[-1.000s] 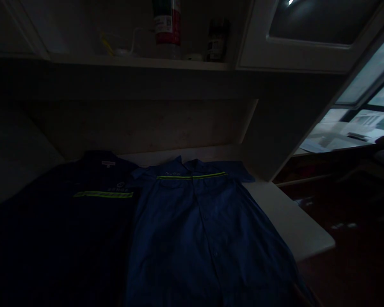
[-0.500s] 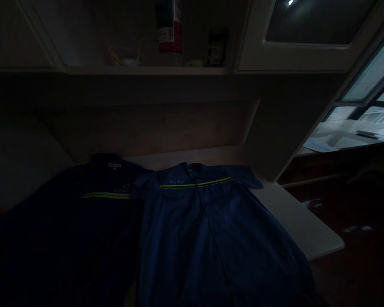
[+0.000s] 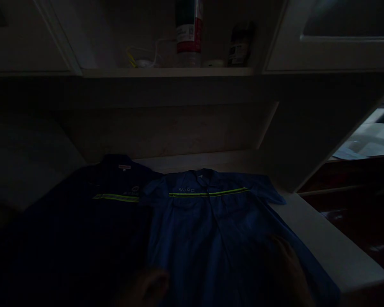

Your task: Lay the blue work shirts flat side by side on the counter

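The scene is very dim. A blue work shirt [image 3: 217, 230] with a yellow-green reflective stripe lies flat on a pale desk [image 3: 326, 243]. A darker navy shirt [image 3: 83, 230] with a similar stripe lies to its left, overlapping it. My right hand [image 3: 284, 268] rests on the blue shirt's lower right part, fingers seemingly flat. My left hand [image 3: 147, 288] comes in at the bottom edge near the seam between the two shirts; its fingers are too dark to make out.
A shelf [image 3: 166, 71] above the desk holds a red-and-white can [image 3: 188, 34], a dark bottle [image 3: 240, 44] and a small clear container [image 3: 144, 57]. A cabinet door [image 3: 333, 38] is at upper right. Another lit desk with papers [image 3: 365, 147] stands far right.
The view has swung left and slightly down. Both my hands have come into view at the bottom, the right one landing on the blue shirt.
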### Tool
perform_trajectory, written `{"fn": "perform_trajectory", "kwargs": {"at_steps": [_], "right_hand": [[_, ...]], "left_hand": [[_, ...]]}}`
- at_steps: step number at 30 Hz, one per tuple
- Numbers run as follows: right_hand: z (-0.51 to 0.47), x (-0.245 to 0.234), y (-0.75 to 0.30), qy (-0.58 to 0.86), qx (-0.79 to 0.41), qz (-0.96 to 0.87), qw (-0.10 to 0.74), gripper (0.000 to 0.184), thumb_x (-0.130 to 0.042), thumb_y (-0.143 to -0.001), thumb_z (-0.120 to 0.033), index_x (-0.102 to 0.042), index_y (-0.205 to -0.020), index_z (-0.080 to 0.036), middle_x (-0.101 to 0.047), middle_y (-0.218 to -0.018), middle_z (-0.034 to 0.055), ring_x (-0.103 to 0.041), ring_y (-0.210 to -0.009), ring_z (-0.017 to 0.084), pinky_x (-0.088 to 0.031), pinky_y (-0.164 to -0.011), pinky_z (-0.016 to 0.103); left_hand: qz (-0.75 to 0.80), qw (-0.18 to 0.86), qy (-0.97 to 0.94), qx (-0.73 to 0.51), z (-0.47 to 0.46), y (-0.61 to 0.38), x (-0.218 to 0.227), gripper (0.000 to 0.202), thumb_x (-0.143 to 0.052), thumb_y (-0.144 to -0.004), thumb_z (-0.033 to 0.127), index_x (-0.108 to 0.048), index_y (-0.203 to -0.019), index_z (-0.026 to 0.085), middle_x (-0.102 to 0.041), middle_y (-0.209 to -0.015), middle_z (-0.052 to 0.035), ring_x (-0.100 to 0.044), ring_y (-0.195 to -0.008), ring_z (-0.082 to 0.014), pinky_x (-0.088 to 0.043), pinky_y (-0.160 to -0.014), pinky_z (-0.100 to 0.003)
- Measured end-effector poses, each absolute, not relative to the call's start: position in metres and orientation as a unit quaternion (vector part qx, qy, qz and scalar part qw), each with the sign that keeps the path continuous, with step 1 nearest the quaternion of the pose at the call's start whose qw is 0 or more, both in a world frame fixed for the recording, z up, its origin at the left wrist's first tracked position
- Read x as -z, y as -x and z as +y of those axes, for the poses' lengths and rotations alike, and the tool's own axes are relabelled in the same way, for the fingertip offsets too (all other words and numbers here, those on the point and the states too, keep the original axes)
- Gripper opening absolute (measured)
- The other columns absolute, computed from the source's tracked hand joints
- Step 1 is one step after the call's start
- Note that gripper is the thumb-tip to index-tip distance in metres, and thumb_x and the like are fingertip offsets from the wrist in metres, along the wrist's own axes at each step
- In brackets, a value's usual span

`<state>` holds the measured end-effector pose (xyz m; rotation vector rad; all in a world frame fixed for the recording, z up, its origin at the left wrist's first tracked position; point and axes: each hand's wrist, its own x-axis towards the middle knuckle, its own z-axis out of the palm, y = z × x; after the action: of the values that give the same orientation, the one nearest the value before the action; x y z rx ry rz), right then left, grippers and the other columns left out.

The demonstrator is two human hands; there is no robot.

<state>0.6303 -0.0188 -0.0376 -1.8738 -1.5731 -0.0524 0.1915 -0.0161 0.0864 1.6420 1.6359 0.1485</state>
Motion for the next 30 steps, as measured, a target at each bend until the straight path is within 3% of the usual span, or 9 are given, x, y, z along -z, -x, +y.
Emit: {"fn": "perform_trajectory", "kwargs": {"at_steps": [3,7,10,15,18,20,23,26,30], "right_hand": [[0.014,0.036,-0.595,0.671,-0.036,-0.657,0.343,0.033,-0.045,-0.090,-0.037,-0.060,-0.115,-0.022,-0.062,-0.119,0.0117,-0.062,-0.105,0.026,-0.054,-0.090,0.044],[0.059,0.021,-0.554,0.621,-0.136,-0.695,0.335,0.029,-0.048,-0.092,-0.036,-0.061,-0.114,-0.023,-0.063,-0.118,0.0097,-0.062,-0.108,0.022,-0.053,-0.094,0.039],[0.108,0.006,-0.527,0.602,-0.169,-0.696,0.353,0.030,-0.048,-0.092,-0.037,-0.061,-0.115,-0.023,-0.062,-0.119,0.0101,-0.061,-0.108,0.023,-0.052,-0.096,0.041],[0.205,-0.013,-0.487,0.586,-0.121,-0.689,0.409,0.044,-0.047,-0.091,-0.037,-0.052,-0.131,-0.017,-0.052,-0.135,0.0155,-0.051,-0.125,0.025,-0.043,-0.106,0.043],[0.250,-0.018,-0.469,0.608,-0.119,-0.689,0.375,0.058,-0.050,-0.090,-0.037,-0.042,-0.141,-0.010,-0.045,-0.145,0.0195,-0.042,-0.135,0.028,-0.039,-0.109,0.042],[0.268,-0.019,-0.461,0.622,-0.140,-0.702,0.317,0.064,-0.052,-0.090,-0.035,-0.035,-0.146,-0.010,-0.049,-0.142,0.0192,-0.047,-0.131,0.028,-0.041,-0.105,0.042],[0.273,-0.015,-0.456,0.612,-0.150,-0.745,0.222,0.046,-0.046,-0.094,-0.030,-0.049,-0.139,-0.021,-0.064,-0.126,0.0109,-0.060,-0.115,0.025,-0.041,-0.102,0.043],[0.260,-0.008,-0.454,0.563,-0.124,-0.797,0.181,0.033,-0.040,-0.097,-0.024,-0.065,-0.117,-0.029,-0.070,-0.115,0.0044,-0.060,-0.112,0.021,-0.029,-0.110,0.046],[0.252,-0.014,-0.463,0.490,-0.171,-0.836,0.178,0.031,-0.040,-0.097,-0.027,-0.070,-0.104,-0.027,-0.072,-0.102,0.0023,-0.065,-0.098,0.017,-0.042,-0.095,0.032]], "left_hand": [[0.639,0.372,-0.648,-0.184,0.049,-0.192,-0.107,0.048,-0.040,-0.088,0.059,-0.064,-0.115,0.028,-0.070,-0.119,-0.0025,-0.064,-0.110,-0.0194,-0.047,-0.099,-0.030],[0.681,0.211,-0.643,-0.280,0.154,-0.176,-0.126,0.048,-0.039,-0.088,0.055,-0.063,-0.110,0.020,-0.072,-0.112,-0.0064,-0.066,-0.103,-0.0210,-0.050,-0.092,-0.031],[0.697,0.140,-0.663,-0.233,0.231,-0.165,-0.121,0.043,-0.037,-0.090,0.045,-0.063,-0.111,0.017,-0.070,-0.116,-0.0090,-0.064,-0.108,-0.0205,-0.048,-0.094,-0.030],[0.672,0.143,-0.716,-0.123,0.298,-0.165,-0.080,0.046,-0.054,-0.083,0.049,-0.066,-0.109,0.013,-0.067,-0.121,-0.0181,-0.061,-0.114,-0.0285,-0.045,-0.096,-0.034],[0.642,0.159,-0.747,-0.061,0.294,-0.165,-0.061,0.026,-0.060,-0.079,0.037,-0.069,-0.098,0.021,-0.073,-0.106,-0.0109,-0.068,-0.098,-0.0251,-0.048,-0.083,-0.032],[0.626,0.153,-0.764,-0.046,0.282,-0.162,-0.057,0.016,-0.057,-0.079,0.026,-0.067,-0.091,0.024,-0.073,-0.101,-0.0061,-0.067,-0.093,-0.0217,-0.046,-0.080,-0.030],[0.613,0.119,-0.779,-0.059,0.261,-0.153,-0.059,0.016,-0.049,-0.083,0.020,-0.062,-0.091,0.026,-0.068,-0.104,-0.0034,-0.063,-0.096,-0.0184,-0.043,-0.083,-0.030],[0.629,0.048,-0.773,-0.071,0.248,-0.141,-0.057,0.018,-0.041,-0.089,0.021,-0.058,-0.093,0.025,-0.065,-0.103,-0.0039,-0.061,-0.093,-0.0176,-0.042,-0.083,-0.030],[0.676,0.096,-0.730,0.018,0.243,-0.128,-0.052,0.018,-0.042,-0.090,0.029,-0.058,-0.096,0.024,-0.069,-0.099,-0.0063,-0.065,-0.091,-0.0203,-0.044,-0.077,-0.031]]}}
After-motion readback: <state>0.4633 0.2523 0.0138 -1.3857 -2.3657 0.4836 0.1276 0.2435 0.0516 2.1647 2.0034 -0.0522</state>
